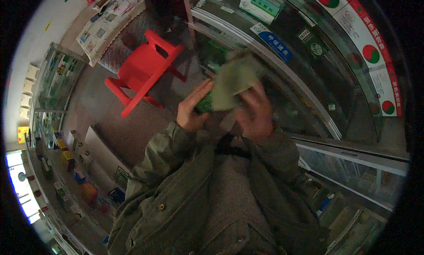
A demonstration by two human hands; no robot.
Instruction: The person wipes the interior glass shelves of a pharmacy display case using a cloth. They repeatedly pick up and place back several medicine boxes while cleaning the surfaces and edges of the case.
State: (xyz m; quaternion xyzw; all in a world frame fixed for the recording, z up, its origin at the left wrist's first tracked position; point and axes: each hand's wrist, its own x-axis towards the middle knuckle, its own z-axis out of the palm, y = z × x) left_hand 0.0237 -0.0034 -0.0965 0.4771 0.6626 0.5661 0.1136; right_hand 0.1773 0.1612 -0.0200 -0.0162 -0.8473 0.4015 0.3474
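Note:
My left hand [193,106] grips a green packet [204,103] at its left side, thumb below and fingers along the top. In front of the packet is a pale yellow-green cloth or paper sheet [229,84], blurred by motion. My right hand [255,111] is at the sheet's right edge with its fingers bent against it, also blurred. Behind the sheet, part of the packet is hidden. Both hands are held up before my chest, close to the glass display counter.
A red plastic armchair [142,69] stands on the floor ahead to the left. To the right curves a glass display counter [298,93] with boxes and a blue sign [272,41]. A cloth-covered table [109,26] is beyond the chair. Stocked shelves [66,175] line the left.

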